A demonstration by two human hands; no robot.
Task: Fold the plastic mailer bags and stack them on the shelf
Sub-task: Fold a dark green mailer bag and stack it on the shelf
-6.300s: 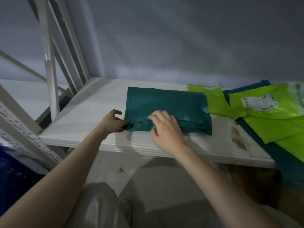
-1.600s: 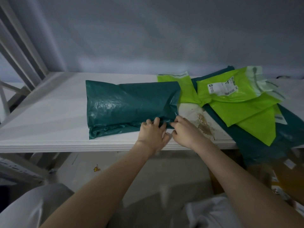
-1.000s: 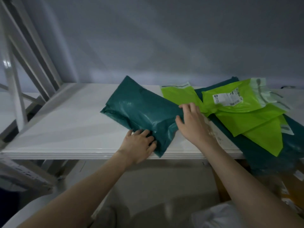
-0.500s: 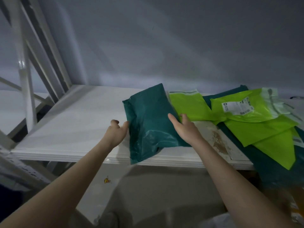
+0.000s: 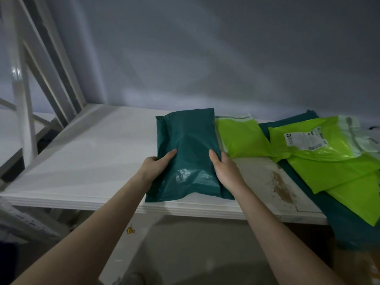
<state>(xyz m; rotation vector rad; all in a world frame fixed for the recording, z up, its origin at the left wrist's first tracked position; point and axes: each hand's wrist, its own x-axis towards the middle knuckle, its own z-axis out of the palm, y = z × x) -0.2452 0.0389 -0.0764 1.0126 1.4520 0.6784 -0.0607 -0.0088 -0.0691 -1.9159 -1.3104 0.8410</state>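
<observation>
white shelf (image 5: 86,161), rust stain (image 5: 281,188) | grey wall (image 5: 205,58) | both hands' fingers pinching teal mailer (image 5: 189,145)

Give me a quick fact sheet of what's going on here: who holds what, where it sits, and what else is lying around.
held item: folded dark green mailer bag
left hand: grips the bag's left edge, thumb on top
right hand: grips the bag's right edge, thumb on top
surface: white shelf, bag's near end at the front edge
waiting pile: lime green mailer bags lying unfolded to the right, one with a white label
blemish: brown stain on the shelf
</observation>
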